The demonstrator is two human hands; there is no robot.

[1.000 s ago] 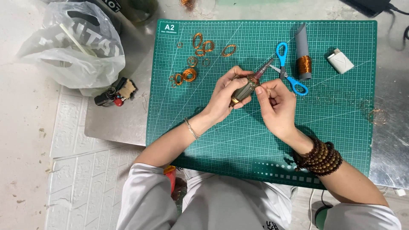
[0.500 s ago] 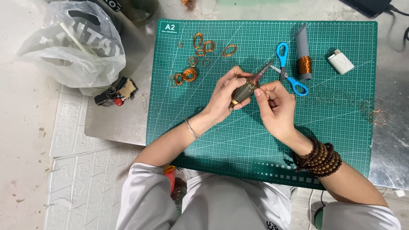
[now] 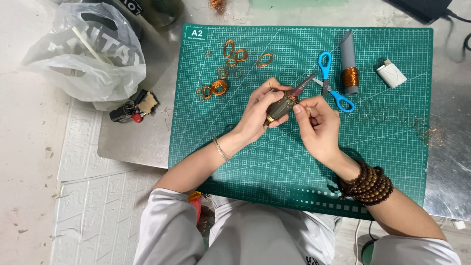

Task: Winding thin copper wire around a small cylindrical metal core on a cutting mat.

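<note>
1. Head view, the only angle here. The left hand (image 3: 259, 109) is wrapped around a small dark cylindrical motor armature with a metal shaft (image 3: 283, 104), fingers closed round its body so the shaft end points up and to the right, toward the other hand. It's held just above the middle of the green gridded cutting mat (image 3: 373, 162), not resting on it.

2. The right hand (image 3: 316, 122) has thumb and forefinger pinched together right at the coppery winding end of the armature. Looks like a fine-work pinch, but whether there's a strand of wire between the fingertips I can't tell, too small.

3. My guess on the layout: tools sit just past the hands so they're within easy reach. One pair of blue-handled scissors (image 3: 329, 81) lies just beyond the right hand, and one grey tube with copper wire wound round it (image 3: 349, 64) sits beside them.

4. Counting the rest: roughly eight loose copper wire coils (image 3: 219, 87) scattered over the upper left of the mat, one small white rectangular block (image 3: 391, 73) near the top right corner.

5. Off the mat, to the left: one crumpled clear plastic bag (image 3: 83, 54) and one small black gadget with a red part (image 3: 132, 109).

6. Wrists: a thin silver bracelet (image 3: 221, 148) on the left, a stack of brown wooden bead bracelets (image 3: 369, 184) on the right.
</note>
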